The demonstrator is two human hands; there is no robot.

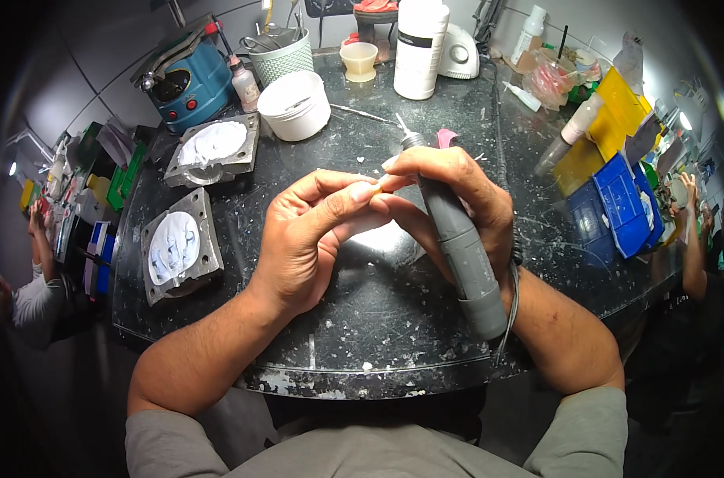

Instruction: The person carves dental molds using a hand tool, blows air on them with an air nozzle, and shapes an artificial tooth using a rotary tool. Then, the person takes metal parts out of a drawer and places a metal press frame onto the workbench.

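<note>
My left hand (pixel 314 235) is closed, thumb and index finger pinching a small yellowish piece (pixel 378 190) at the middle of my view. My right hand (pixel 477 199) is wrapped round a dark grey rotary handpiece (pixel 465 263), held tilted with its slim tip pointing up and away from me and a cable hanging beside it. The right fingertips meet the left ones around the small piece, partly hiding it. To the left lie two metal flask halves, the upper (pixel 212 143) and lower (pixel 173 247), each filled with white material. A thin metal tool (pixel 362 112) lies behind my hands.
A white tub (pixel 294 107), teal machine (pixel 188 80), white bottle (pixel 416 60) and small cup (pixel 359 64) stand at the back. Blue (pixel 621 203) and yellow (pixel 609 115) plastic trays sit at the right. Other people's arms show at far left (pixel 39 271) and far right (pixel 692 263).
</note>
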